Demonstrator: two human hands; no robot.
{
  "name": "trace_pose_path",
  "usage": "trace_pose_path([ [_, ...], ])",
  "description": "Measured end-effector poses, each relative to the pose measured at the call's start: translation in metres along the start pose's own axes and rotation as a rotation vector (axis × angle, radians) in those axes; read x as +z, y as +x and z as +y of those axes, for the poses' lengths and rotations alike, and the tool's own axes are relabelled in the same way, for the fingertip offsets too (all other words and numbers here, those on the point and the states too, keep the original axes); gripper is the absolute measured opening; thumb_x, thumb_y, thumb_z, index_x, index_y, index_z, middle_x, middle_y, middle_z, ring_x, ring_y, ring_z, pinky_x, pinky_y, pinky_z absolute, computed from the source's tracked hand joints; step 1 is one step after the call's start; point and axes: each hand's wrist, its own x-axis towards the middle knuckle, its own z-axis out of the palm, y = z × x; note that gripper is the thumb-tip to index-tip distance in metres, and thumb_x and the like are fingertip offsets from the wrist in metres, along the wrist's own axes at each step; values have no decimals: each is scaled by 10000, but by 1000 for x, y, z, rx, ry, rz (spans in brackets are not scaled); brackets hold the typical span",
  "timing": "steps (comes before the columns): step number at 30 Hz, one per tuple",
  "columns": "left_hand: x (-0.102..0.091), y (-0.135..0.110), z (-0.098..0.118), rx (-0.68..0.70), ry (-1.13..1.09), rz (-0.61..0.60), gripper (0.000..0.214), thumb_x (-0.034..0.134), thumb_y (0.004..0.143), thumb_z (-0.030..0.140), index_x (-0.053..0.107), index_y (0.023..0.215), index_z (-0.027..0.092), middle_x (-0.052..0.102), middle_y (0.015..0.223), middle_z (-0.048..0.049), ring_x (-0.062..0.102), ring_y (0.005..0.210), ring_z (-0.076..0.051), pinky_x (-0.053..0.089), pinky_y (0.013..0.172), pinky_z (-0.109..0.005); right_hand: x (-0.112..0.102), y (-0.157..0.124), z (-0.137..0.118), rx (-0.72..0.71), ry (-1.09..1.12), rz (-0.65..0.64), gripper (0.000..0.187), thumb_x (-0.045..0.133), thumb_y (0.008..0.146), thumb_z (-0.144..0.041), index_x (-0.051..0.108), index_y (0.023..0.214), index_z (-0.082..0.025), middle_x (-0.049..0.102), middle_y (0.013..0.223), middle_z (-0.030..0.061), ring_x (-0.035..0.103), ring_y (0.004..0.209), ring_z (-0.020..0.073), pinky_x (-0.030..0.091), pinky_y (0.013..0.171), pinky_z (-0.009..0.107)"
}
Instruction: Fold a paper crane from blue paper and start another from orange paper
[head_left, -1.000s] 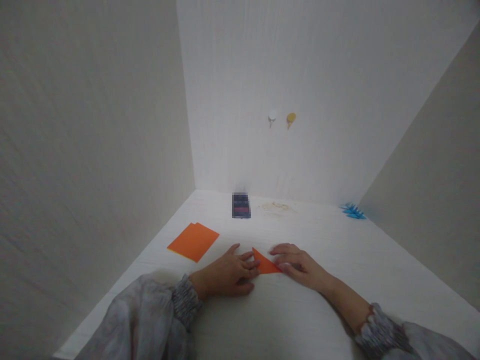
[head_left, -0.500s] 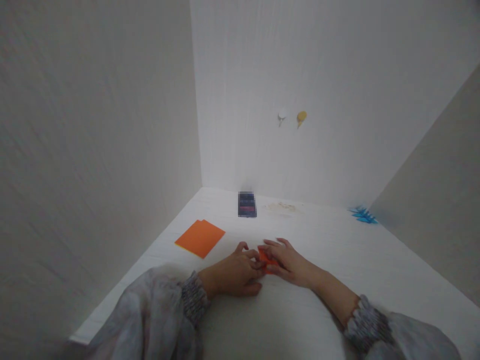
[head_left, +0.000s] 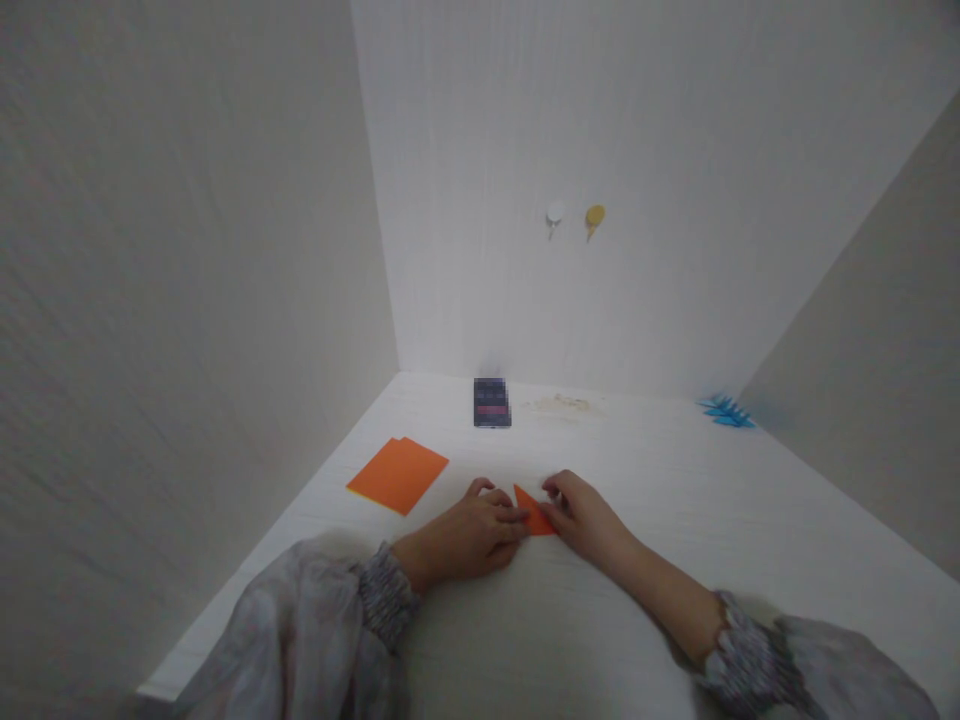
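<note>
A small folded orange paper triangle (head_left: 532, 513) lies on the white table (head_left: 675, 520) between my hands. My left hand (head_left: 469, 530) rests on the table with curled fingers pressing on the triangle's left side. My right hand (head_left: 581, 515) has its fingers bent and pinched on the triangle's right edge. Both sleeves are light grey with patterned cuffs.
A stack of orange square sheets (head_left: 397, 473) lies to the left. A dark blurred card-like object (head_left: 491, 402) sits near the back wall, beside a faint stain (head_left: 562, 403). Blue folded paper figures (head_left: 726, 411) are at the back right. Two round hooks (head_left: 574, 216) hang on the wall.
My right hand slid in over the paper half a second ago, then drew back slightly. The orange triangle shows between my hands again and looks smaller than one second ago.
</note>
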Motion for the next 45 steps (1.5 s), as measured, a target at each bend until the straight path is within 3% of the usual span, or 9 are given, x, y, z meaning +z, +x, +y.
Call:
trace_pose_path([
  [6,3,1,-3,3,4,-4,252,420,818,196,561,1024,223,593,1054,-24,495,930,-166,238,905,-361,11,-2,-6,168,-35,-32,206,552,695,-302,574,822,-142,583,731,62,528,636,168,376,554,253],
  [13,4,0,-3,-19,26,12,260,419,823,207,546,1047,241,570,1107,-4,476,965,-170,226,929,-383,7,-1,-17,275,-91,-74,165,599,632,-304,593,706,-157,588,782,76,531,720,194,367,606,263],
  [19,6,2,-3,-34,75,46,207,426,834,233,586,964,214,628,928,-19,495,900,-151,250,906,-363,2,-5,-25,350,-70,-96,378,621,597,-352,555,901,-139,603,826,70,540,756,206,356,619,273],
  [22,7,4,-4,-92,61,91,207,431,839,290,613,874,198,630,805,-22,497,820,-145,301,833,-329,-1,-4,-30,363,-127,-146,374,623,584,-389,570,877,-163,606,842,64,539,774,220,339,630,291],
  [28,6,7,-4,-266,-48,114,147,519,780,301,613,813,193,589,784,-21,483,771,-152,343,728,-299,-4,1,-34,374,-151,-192,251,613,591,-370,569,748,-180,599,783,50,530,751,217,315,602,285],
  [31,8,6,-4,-409,-159,163,178,572,727,304,578,829,159,566,826,-37,482,784,-164,372,717,-300,-1,0,-34,389,-109,-124,245,624,576,-352,526,704,-168,583,753,57,518,703,204,312,571,271],
  [35,13,5,-6,-585,-425,251,323,606,678,304,518,941,139,550,886,-53,490,735,-151,412,657,-284,5,-3,-32,328,142,-20,147,562,633,-252,429,646,-190,515,588,-12,469,558,139,306,494,229],
  [40,19,10,-8,-592,-806,310,261,540,744,290,521,963,150,585,836,-39,530,706,-135,422,654,-274,4,-7,-35,135,334,107,88,505,712,-236,430,693,-195,505,597,-25,457,546,121,339,502,222],
  [45,27,16,-7,-647,-1087,449,323,548,743,294,462,1017,148,573,943,-65,568,738,-130,438,678,-271,-1,-7,-41,84,332,126,35,463,745,-209,481,754,-181,540,656,4,470,576,128,360,522,229],
])
